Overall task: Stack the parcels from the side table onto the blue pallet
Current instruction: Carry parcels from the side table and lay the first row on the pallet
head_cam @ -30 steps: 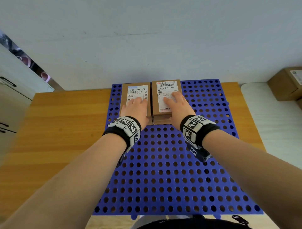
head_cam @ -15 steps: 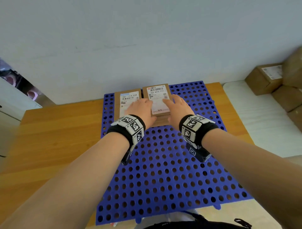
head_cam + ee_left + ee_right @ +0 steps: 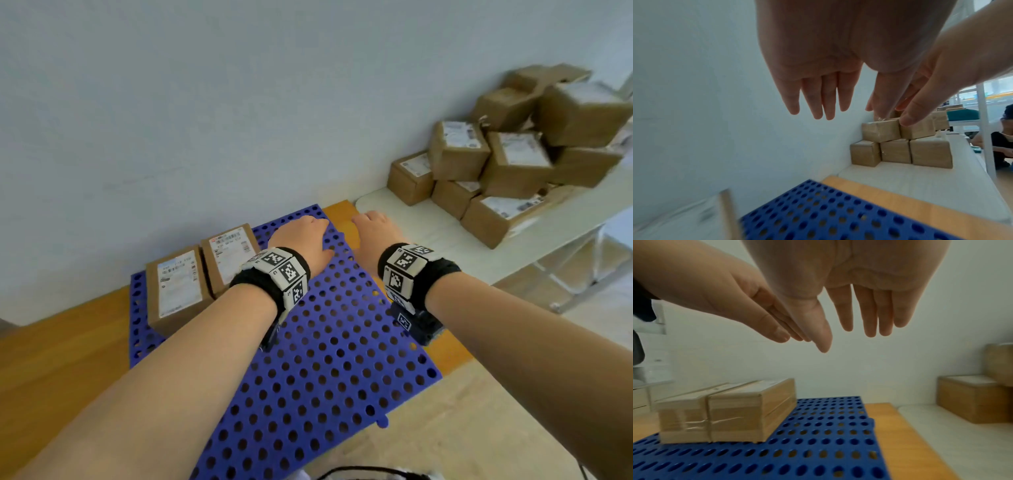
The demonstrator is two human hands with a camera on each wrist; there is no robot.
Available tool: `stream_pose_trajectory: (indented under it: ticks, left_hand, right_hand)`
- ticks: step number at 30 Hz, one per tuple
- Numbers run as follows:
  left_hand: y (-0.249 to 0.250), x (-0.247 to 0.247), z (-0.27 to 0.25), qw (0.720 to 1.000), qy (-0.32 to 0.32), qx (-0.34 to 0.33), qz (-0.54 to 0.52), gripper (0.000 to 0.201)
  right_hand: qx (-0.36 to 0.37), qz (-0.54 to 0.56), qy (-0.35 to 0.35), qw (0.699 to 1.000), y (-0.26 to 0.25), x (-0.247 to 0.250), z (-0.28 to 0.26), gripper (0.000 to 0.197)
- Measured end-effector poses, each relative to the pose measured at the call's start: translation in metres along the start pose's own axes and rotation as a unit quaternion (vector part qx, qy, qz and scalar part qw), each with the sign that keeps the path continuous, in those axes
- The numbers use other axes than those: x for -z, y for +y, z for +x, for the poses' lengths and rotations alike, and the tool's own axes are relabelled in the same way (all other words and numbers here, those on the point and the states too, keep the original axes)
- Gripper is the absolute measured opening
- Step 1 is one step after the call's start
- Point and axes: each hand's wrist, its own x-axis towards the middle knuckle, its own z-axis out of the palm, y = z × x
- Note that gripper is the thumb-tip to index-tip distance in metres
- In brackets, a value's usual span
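Two parcels (image 3: 202, 274) sit side by side, touching, labels up, at the pallet's (image 3: 325, 359) ten o'clock corner, and the pile (image 3: 507, 161) of other parcels is heaped on the side table (image 3: 445, 240) at two o'clock against the wall. The pallet lies on a wooden table (image 3: 61, 342) just beside the side table. Both hands hover empty above the pallet's one o'clock edge, left hand (image 3: 301, 240) and right hand (image 3: 375, 233) each with fingers straight and slightly apart, holding nothing.
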Motion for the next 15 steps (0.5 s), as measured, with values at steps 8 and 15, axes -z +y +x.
stream_pose_trajectory:
  ticks: [8,15]
  left_hand:
    - [0.159,0.011,0.061,0.999,0.019,-0.038,-0.011,0.056]
    - [0.260,0.016,0.115,0.996,0.008,-0.081,-0.034,0.044]
  right_hand:
    - [-0.051,-0.007,0.055,0.997,0.153,0.074,-0.030,0.049]
    - [-0.116,0.028,0.079,0.990,0.249,0.114,-0.037,0.046]
